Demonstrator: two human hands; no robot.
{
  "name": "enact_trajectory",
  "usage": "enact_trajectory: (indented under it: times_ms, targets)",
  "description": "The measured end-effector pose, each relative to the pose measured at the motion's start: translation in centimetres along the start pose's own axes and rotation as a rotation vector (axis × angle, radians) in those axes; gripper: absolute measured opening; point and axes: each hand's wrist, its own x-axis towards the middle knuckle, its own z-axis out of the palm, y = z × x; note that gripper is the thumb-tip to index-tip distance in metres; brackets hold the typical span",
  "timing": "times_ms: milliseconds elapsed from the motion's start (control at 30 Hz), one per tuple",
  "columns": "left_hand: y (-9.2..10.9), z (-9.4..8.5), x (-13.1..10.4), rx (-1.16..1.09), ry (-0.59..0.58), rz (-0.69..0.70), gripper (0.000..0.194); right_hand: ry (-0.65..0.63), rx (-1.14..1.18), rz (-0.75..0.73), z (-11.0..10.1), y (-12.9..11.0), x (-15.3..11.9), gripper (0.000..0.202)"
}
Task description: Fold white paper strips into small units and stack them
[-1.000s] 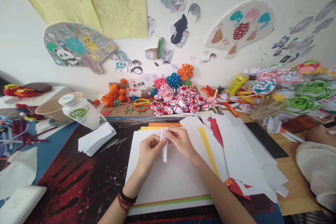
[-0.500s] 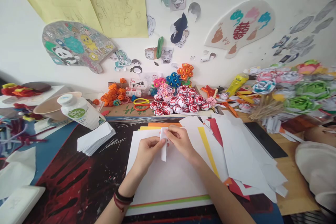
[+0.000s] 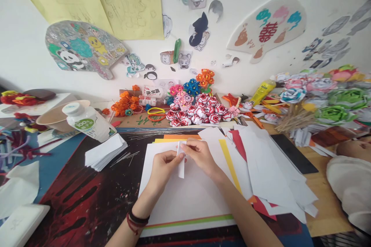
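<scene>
A narrow folded strip of white paper (image 3: 181, 170) stands upright between my two hands. My left hand (image 3: 164, 166) pinches it from the left, thumb across its front face. Higher up, the thumb and fingers of my right hand (image 3: 199, 156) grip its right edge. Both hands are closed on the strip, above a stack of large paper sheets (image 3: 185, 204) with a white one on top. To the left lie a pile of small white paper pieces (image 3: 106, 152) and some thin wires (image 3: 125, 158).
Loose white sheets (image 3: 275, 173) and a black phone-like slab (image 3: 294, 153) lie on the right. Behind are red-and-white paper flowers (image 3: 199, 112), a white bottle (image 3: 89, 123) and a yellow bottle (image 3: 263, 92). Part of another person (image 3: 350, 185) shows at the right edge.
Almost nothing differs. Both hands keep their hold on the paper strip, with only a slight shift of the fingers and of the camera view.
</scene>
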Motion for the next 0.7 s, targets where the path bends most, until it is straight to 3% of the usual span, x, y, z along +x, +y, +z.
enact_trajectory:
  times_ms: [267,700]
  targets:
    - [-0.31,-0.12,0.02,-0.015,-0.015,-0.005,0.026,-0.081,-0.018,0.006,-0.54,-0.09,0.05,0.04]
    - [-0.25,-0.18,0.0,-0.009,-0.054,-0.017,0.027,-0.085,-0.049,-0.016,-0.64,-0.37,0.1,0.045]
